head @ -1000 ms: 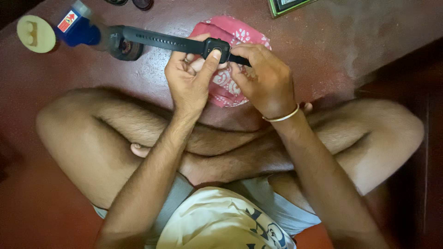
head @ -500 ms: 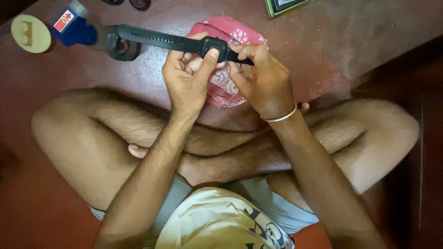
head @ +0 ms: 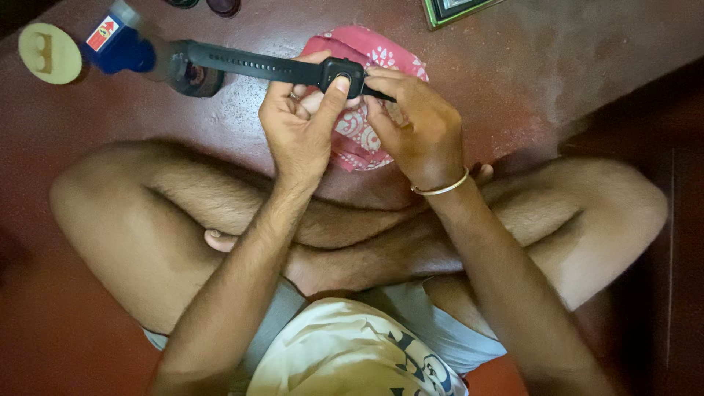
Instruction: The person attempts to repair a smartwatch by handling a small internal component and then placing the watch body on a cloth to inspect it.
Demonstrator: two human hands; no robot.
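Observation:
I sit cross-legged on a red floor and hold a black wristwatch [head: 293, 71] up in front of me with both hands. My left hand [head: 299, 132] grips the square watch case, with the thumb pressed on its face. My right hand [head: 414, 128], with a thin metal bangle on the wrist, pinches the case and the short strap end from the right. The long perforated strap sticks out to the left, free in the air. Under my hands a pink patterned cloth [head: 370, 136] lies on the floor.
At the far left stand a blue bottle [head: 117, 45], a round beige lid [head: 50, 53] and a dark round part [head: 192, 77]. A green-framed object [head: 456, 9] lies at the top edge. A dark wooden edge [head: 660, 220] runs along the right.
Both hands and the watch stay almost still. The view has drifted slightly, and my left thumb has shifted a little on the watch case.

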